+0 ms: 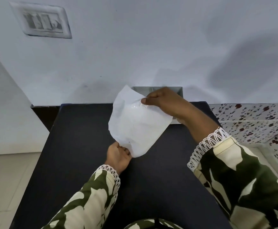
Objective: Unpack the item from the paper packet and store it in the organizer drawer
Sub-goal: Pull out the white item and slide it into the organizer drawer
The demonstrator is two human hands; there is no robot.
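Head view shows a dark surface [88,146] under both hands, with a grey organizer drawer [176,90] just behind the right hand [164,101]. Between the hands hangs a crumpled white paper packet [135,126], held above the surface. The right hand pinches its upper edge and the left hand [118,157] pinches its lower corner.

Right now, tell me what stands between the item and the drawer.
The paper packet itself: the item is hidden inside it, not yet out. Left hand grips its bottom corner, right hand pinches the top. The grey drawer sits behind, mostly covered by packet and right hand.
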